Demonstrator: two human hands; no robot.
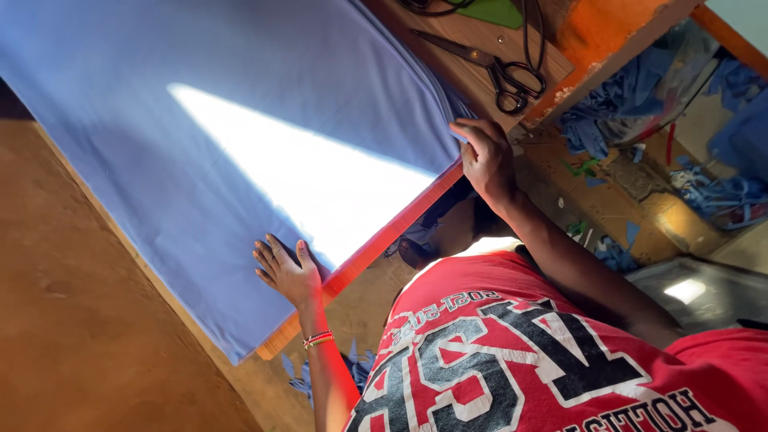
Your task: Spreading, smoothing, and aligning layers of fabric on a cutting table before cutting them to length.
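A person in a red printed shirt (512, 344) leans over a wooden bench (480, 64) spread with a wide sheet of blue fabric (200, 120), seen from a tilted head camera. The left hand (284, 272), a beaded band (318, 339) at its wrist, lies palm down on the cloth close to the bench's orange edge (376, 248), its fingers (268, 254) stretched out and slightly spread, pressing flat rather than gripping. The right hand (486, 156) is at the far end of that same edge, fingers (464, 132) drawn together and curled onto the hem of the fabric where it hangs over the side; whether it truly pinches the cloth cannot be told. A bright wedge of sunlight falls across the fabric between the two hands. Black-handled scissors (496, 68) lie on bare wood just beyond the right hand, near a green piece (492, 11) and a dark cord. Blue offcuts (608, 112) litter the earthen floor (96, 320) beside the bench.
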